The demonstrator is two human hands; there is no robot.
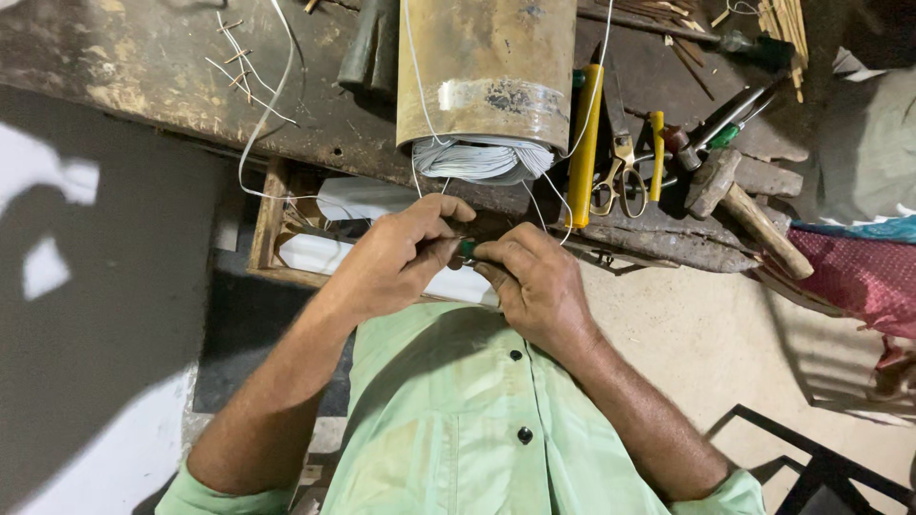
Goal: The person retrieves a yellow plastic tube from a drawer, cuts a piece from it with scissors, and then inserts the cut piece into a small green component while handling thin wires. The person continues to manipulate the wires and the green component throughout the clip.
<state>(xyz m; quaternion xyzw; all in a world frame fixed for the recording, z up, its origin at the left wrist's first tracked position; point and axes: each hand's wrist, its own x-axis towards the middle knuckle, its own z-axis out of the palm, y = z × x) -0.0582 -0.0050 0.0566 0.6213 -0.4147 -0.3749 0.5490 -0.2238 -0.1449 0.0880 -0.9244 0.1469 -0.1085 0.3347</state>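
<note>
Two hands meet at the middle of the view, just in front of the person's chest and just below the edge of the dark workbench. The left hand is curled closed, thumb and forefinger pinching one end of a small green piece. The right hand is closed likewise, its fingertips pinching the other end. Only a short stretch of green shows between the two grips, so what the piece is cannot be told; its long axis appears to run left to right, from one hand to the other. Neither hand is the nearer: the piece sits between them, touching both.

Thin white wire rises from the hands toward the bench, where a bundle of white strands protrudes from the open end of a brass-coloured cylinder lying directly above the hands, its axis pointing toward the person. Whether a strand enters the green piece is hidden by the fingers.

To the right of the cylinder lie a yellow-handled tool, scissors and a wooden-handled hammer, all well apart from the hands. An open wooden drawer shows under the bench, behind the left hand. The person wears a light green shirt.
</note>
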